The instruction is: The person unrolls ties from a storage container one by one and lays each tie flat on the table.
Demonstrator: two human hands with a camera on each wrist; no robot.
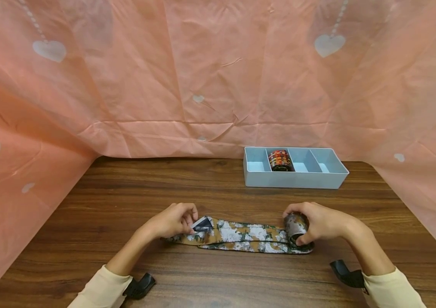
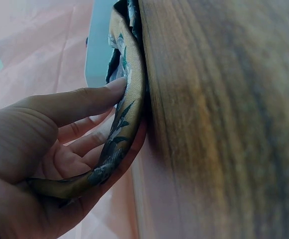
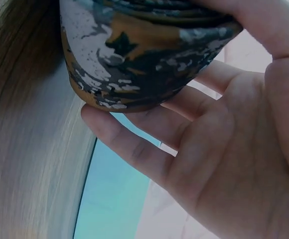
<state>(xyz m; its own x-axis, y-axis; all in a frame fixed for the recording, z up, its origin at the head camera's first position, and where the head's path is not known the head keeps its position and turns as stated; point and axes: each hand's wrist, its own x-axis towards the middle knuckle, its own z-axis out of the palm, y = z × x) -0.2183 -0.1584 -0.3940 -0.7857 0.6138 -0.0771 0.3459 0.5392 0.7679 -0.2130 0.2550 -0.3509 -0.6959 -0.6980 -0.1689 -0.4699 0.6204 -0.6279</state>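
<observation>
A floral necktie [image 1: 256, 232] in mustard, white and dark green lies lengthwise across the wooden table, its right part wound into a roll. My left hand [image 1: 175, 219] pinches the tie's left part near a dark label patch; in the left wrist view the thumb presses on the cloth [image 2: 132, 94], fingers lie beneath it, and a narrow strip trails over the palm. Around the rolled part [image 1: 296, 223] at the right, my right hand [image 1: 323, 220] has its thumb in front and fingers behind. The right wrist view shows the roll's layered cloth [image 3: 124, 50] held against the fingers.
Behind the right hand stands a pale blue divided box [image 1: 291, 180]. A rolled red checked tie [image 1: 280, 160] sits in its second compartment from the left. Pink cloth [image 1: 210, 77] with white hearts hangs at the back and both sides of the table.
</observation>
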